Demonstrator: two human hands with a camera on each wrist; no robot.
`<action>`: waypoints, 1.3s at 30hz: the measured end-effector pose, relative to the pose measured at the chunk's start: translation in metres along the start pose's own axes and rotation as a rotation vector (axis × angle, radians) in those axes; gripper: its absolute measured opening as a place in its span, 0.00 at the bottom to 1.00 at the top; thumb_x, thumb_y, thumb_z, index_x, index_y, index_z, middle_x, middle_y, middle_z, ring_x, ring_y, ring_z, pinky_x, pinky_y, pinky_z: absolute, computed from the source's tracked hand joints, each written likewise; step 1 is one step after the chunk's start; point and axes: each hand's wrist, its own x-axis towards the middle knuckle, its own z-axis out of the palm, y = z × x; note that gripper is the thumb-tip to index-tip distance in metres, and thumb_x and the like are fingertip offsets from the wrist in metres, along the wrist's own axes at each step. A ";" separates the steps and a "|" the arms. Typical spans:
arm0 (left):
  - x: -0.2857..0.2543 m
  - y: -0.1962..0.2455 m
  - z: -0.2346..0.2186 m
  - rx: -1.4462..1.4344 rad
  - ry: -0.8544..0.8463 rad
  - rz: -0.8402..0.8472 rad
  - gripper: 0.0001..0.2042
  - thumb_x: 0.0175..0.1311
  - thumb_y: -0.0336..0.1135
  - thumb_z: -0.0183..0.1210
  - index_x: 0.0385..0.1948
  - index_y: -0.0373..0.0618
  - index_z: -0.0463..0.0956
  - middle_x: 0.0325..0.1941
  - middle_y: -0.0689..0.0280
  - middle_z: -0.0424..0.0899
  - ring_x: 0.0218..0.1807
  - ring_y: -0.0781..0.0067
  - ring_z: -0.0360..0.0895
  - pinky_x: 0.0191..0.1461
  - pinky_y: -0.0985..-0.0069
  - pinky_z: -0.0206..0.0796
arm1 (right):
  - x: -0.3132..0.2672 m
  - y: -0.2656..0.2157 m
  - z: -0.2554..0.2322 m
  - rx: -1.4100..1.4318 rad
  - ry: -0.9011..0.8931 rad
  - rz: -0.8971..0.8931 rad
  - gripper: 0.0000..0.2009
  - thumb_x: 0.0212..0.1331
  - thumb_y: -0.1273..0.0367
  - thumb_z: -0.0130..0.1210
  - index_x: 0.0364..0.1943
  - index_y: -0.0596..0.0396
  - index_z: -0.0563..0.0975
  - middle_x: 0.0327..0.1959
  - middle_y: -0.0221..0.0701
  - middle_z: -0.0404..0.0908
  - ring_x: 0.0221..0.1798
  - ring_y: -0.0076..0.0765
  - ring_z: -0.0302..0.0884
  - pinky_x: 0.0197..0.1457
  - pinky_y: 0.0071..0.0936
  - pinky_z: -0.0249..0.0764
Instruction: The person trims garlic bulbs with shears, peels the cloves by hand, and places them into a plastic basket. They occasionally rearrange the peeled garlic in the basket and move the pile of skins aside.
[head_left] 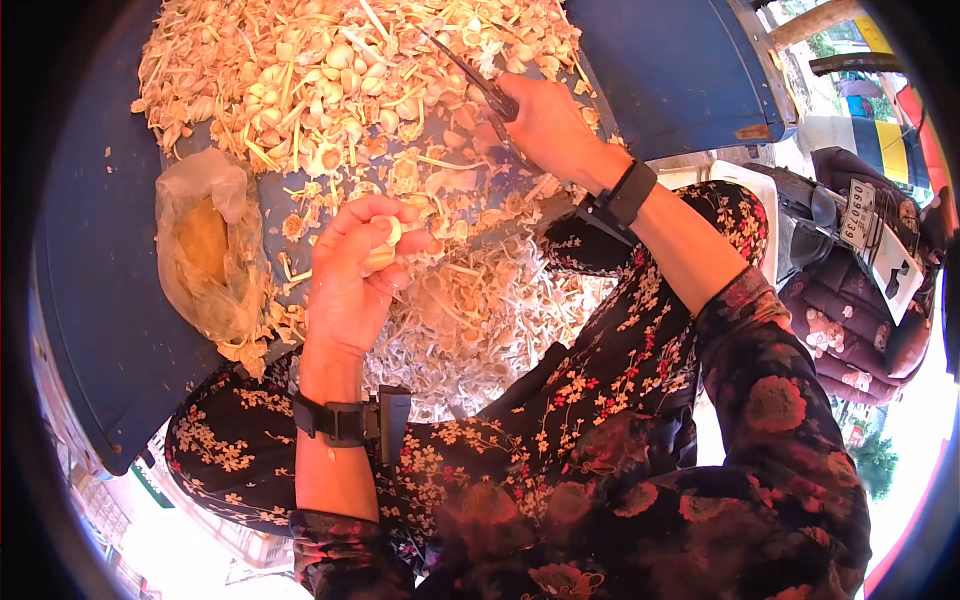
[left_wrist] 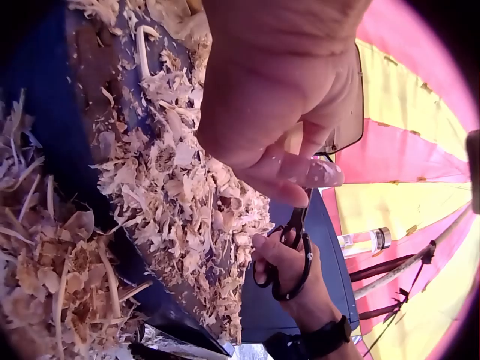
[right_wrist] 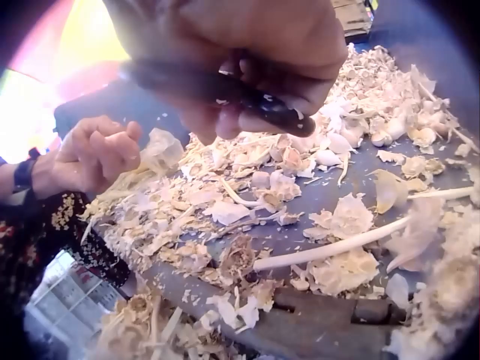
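My left hand (head_left: 345, 275) pinches pale garlic (head_left: 388, 238) between thumb and fingers, above scattered husks and near the front edge of the blue table. In the left wrist view the fingers hide most of what it holds. My right hand (head_left: 556, 125) grips a pair of dark-handled scissors (head_left: 478, 84), their blades pointing up and left over the heap of garlic (head_left: 335, 85). The black finger loops (left_wrist: 306, 266) show in the left wrist view, with the right thumb and fingers around them. The two hands are well apart.
A clear plastic bag (head_left: 205, 245) with something yellowish inside lies left on the blue table (head_left: 90, 330). Dry skins (head_left: 470, 310) are piled between the person's legs, below the table's edge. A dark quilted cover (head_left: 850, 330) with a number plate stands at the right.
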 end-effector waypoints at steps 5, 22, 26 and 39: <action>0.004 -0.013 -0.005 -0.019 -0.024 -0.025 0.08 0.63 0.38 0.59 0.37 0.46 0.75 0.34 0.68 0.80 0.35 0.74 0.82 0.20 0.88 0.63 | 0.028 0.010 0.039 0.060 0.085 0.064 0.09 0.49 0.68 0.61 0.27 0.61 0.76 0.20 0.43 0.77 0.24 0.46 0.76 0.28 0.36 0.71; 0.002 -0.017 -0.004 0.202 -0.132 0.193 0.12 0.59 0.32 0.62 0.43 0.39 0.77 0.33 0.64 0.82 0.27 0.81 0.76 0.21 0.86 0.68 | -0.031 -0.083 0.006 1.150 -0.306 0.204 0.12 0.51 0.69 0.66 0.28 0.56 0.72 0.22 0.28 0.78 0.21 0.19 0.75 0.23 0.16 0.70; -0.005 -0.011 -0.004 0.101 -0.265 0.182 0.13 0.60 0.33 0.61 0.45 0.39 0.76 0.33 0.64 0.81 0.26 0.82 0.74 0.20 0.86 0.67 | -0.034 -0.085 -0.006 1.147 -0.306 0.197 0.13 0.51 0.65 0.67 0.26 0.56 0.73 0.19 0.27 0.77 0.17 0.18 0.74 0.18 0.15 0.68; -0.009 -0.002 -0.012 0.046 -0.242 0.154 0.17 0.61 0.34 0.60 0.51 0.41 0.74 0.34 0.62 0.80 0.23 0.82 0.73 0.18 0.86 0.65 | -0.056 -0.050 -0.044 -0.124 -0.241 -0.364 0.28 0.42 0.44 0.64 0.21 0.59 0.72 0.17 0.41 0.72 0.26 0.52 0.74 0.29 0.41 0.69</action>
